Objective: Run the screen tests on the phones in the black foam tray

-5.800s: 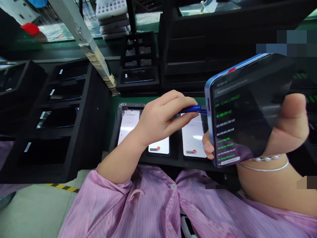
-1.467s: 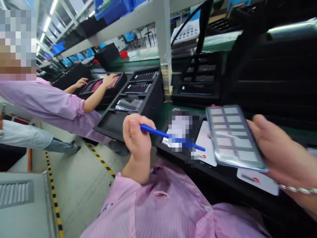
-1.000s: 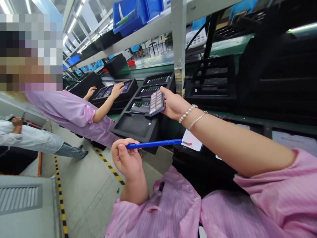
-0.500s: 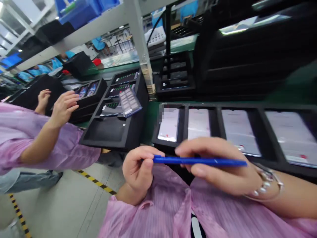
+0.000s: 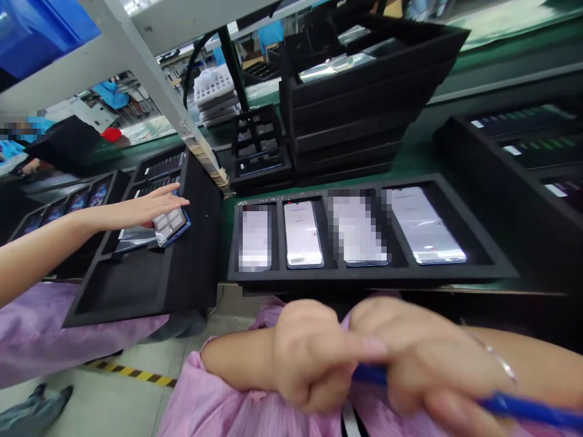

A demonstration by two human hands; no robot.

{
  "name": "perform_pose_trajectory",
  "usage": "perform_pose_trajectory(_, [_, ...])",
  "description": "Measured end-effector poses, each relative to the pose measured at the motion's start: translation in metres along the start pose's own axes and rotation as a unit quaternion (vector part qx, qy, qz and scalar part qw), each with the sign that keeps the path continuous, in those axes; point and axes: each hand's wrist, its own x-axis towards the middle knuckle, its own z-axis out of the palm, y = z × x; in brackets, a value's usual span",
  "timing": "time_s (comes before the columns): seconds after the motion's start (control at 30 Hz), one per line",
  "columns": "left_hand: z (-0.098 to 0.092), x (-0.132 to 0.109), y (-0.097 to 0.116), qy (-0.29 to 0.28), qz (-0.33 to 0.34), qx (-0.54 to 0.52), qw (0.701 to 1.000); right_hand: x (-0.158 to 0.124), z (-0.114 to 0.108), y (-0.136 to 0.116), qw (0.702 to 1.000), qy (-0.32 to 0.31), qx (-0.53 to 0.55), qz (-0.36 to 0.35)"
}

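Pinching a blue stylus [image 5: 523, 408] between left hand [image 5: 310, 355] and right hand [image 5: 423, 364], just in front of a black tray [image 5: 371, 274] of phones [image 5: 303, 233]!

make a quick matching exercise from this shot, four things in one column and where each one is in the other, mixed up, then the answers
things
1 blue stylus
2 phone with the grey grid back
3 four lit phones
4 stack of white trays

places
a under a co-worker's hand
b in the compartments of a black tray
c beyond the small black rack
d in the person's right hand

pairs
1 d, 2 a, 3 b, 4 c
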Motion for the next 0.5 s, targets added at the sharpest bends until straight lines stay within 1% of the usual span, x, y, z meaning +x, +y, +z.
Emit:
perform_pose_trajectory(0.03, [-0.005,0.002,-0.010,-0.005,-0.021,0.021,1.000,0.008,-0.021,0.005,0.999,-0.040,-0.018,-0.006])
perform_pose_trajectory(0.07, [-0.012,0.002,-0.020,0.006,-0.070,0.053,0.996,0.019,-0.042,0.014,0.997,-0.036,-0.065,0.026])
perform_pose_trajectory(0.1, [-0.020,-0.001,-0.030,0.030,-0.119,0.087,0.989,0.032,-0.061,0.026,0.989,-0.013,-0.137,0.063])
perform_pose_trajectory(0.13, [-0.030,-0.006,-0.038,0.060,-0.154,0.121,0.979,0.047,-0.078,0.040,0.968,0.013,-0.224,0.112])
perform_pose_trajectory(0.17, [-0.041,-0.011,-0.044,0.085,-0.177,0.157,0.968,0.063,-0.092,0.055,0.941,0.045,-0.303,0.142])
perform_pose_trajectory(0.2, [-0.051,-0.016,-0.048,0.103,-0.187,0.193,0.958,0.079,-0.104,0.071,0.899,0.060,-0.383,0.203])
perform_pose_trajectory(0.23, [-0.061,-0.021,-0.050,0.114,-0.187,0.235,0.947,0.095,-0.114,0.084,0.852,0.033,-0.445,0.273])
perform_pose_trajectory(0.27, [-0.070,-0.026,-0.052,0.106,-0.191,0.285,0.933,0.111,-0.122,0.096,0.807,-0.001,-0.487,0.335])
perform_pose_trajectory(0.3, [-0.079,-0.029,-0.055,0.103,-0.197,0.344,0.912,0.124,-0.130,0.105,0.789,-0.027,-0.497,0.360])
perform_pose_trajectory(0.33, [-0.086,-0.032,-0.059,0.100,-0.188,0.392,0.895,0.136,-0.137,0.113,0.777,-0.045,-0.504,0.375])
perform_pose_trajectory(0.37, [-0.093,-0.034,-0.067,0.099,-0.169,0.421,0.886,0.145,-0.145,0.119,0.769,-0.059,-0.509,0.384])
perform_pose_trajectory(0.4, [-0.099,-0.035,-0.077,0.095,-0.171,0.431,0.881,0.152,-0.152,0.123,0.763,-0.070,-0.512,0.389])
perform_pose_trajectory(0.43, [-0.103,-0.036,-0.088,0.095,-0.189,0.434,0.876,0.155,-0.159,0.127,0.759,-0.077,-0.516,0.390])
perform_pose_trajectory(0.5, [-0.107,-0.040,-0.109,0.094,-0.197,0.430,0.876,0.153,-0.167,0.131,0.757,-0.080,-0.526,0.380])
